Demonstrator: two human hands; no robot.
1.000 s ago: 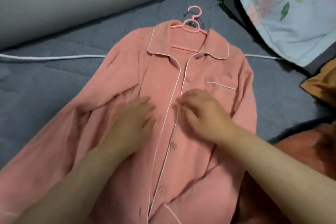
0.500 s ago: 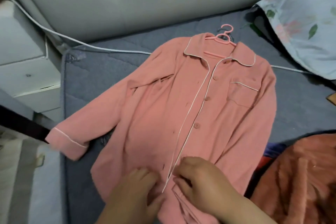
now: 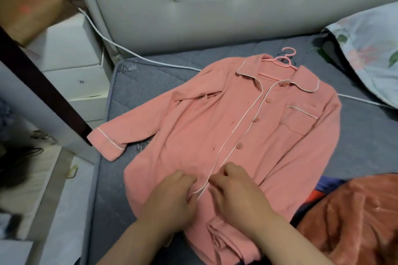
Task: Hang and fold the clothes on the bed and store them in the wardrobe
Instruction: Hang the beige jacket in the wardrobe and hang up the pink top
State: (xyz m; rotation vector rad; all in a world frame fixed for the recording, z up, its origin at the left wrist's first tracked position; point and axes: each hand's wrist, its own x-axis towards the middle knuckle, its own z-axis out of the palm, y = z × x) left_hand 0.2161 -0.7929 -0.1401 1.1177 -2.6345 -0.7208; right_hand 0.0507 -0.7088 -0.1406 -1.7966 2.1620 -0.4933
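Head view: left hand (image 3: 172,198) and right hand (image 3: 235,192) pinch the front opening of a pink pyjama shirt (image 3: 269,135) on a grey mattress (image 3: 366,140).

The left hand grips the white-piped front edge with curled fingers; the right curls on the button panel just beside it — any button between them is hidden. Both sit at the shirt's near end, by the hem. From there the shirt runs away and rightward, lying flat, to the pink hanger (image 3: 285,61) in its collar — far off, the right hand nearer it.
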